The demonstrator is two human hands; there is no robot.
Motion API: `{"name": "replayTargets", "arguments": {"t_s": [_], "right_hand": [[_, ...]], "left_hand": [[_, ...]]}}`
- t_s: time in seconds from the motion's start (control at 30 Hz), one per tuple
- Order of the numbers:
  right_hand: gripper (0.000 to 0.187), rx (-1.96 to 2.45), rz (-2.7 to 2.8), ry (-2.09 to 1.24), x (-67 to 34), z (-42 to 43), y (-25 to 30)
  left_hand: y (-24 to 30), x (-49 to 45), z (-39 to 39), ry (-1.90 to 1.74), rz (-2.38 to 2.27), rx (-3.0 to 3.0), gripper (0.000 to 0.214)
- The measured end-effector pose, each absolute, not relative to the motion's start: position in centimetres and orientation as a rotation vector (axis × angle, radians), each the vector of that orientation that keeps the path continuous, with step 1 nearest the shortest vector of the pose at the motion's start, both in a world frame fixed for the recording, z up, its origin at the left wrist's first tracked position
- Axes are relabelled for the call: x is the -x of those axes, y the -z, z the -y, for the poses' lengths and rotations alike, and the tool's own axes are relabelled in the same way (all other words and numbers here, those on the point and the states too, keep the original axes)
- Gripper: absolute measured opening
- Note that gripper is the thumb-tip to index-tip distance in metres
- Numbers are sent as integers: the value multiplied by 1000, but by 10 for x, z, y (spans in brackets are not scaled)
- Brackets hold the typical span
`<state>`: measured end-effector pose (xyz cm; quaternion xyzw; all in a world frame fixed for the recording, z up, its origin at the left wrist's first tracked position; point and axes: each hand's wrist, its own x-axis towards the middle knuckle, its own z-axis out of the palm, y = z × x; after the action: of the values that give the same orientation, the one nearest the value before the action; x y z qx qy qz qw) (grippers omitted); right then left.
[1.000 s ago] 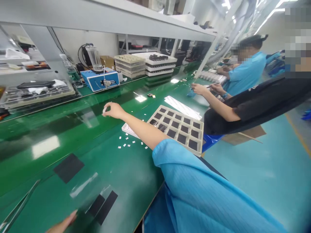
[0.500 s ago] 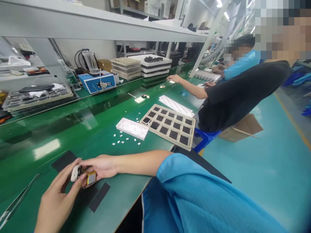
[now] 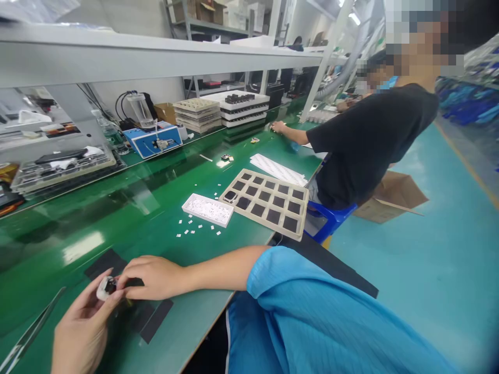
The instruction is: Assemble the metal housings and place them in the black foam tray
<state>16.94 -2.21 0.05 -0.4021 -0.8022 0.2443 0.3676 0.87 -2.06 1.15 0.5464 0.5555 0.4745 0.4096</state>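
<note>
Pale wall, grey metal shelving, bright ceiling light, blue stool, teal floor

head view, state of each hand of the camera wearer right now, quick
Left hand: closed, holding a small white-and-black part.
Right hand: fingertips at the part's side; whether they grip anything cannot be told.

Wide, creased, bright blue short sleeve, darker blue garment front, probably with thin white piping
</note>
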Motion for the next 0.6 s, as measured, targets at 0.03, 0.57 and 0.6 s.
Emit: {"name": "replayTargets", "arguments": {"t_s": [0.03, 0.57, 0.6], "right_hand": [[14, 1042, 2063, -610, -168, 21, 2], [11, 1146, 2136, -436, -169, 28, -7], [11, 1154, 2131, -406, -169, 28, -7]], "left_hand": [[-12, -10, 23, -1162, -1378, -1255, 50], [1, -4, 22, -1245, -1390, -1315, 52], [1, -5, 22, -1243, -1386, -1329, 52]]}}
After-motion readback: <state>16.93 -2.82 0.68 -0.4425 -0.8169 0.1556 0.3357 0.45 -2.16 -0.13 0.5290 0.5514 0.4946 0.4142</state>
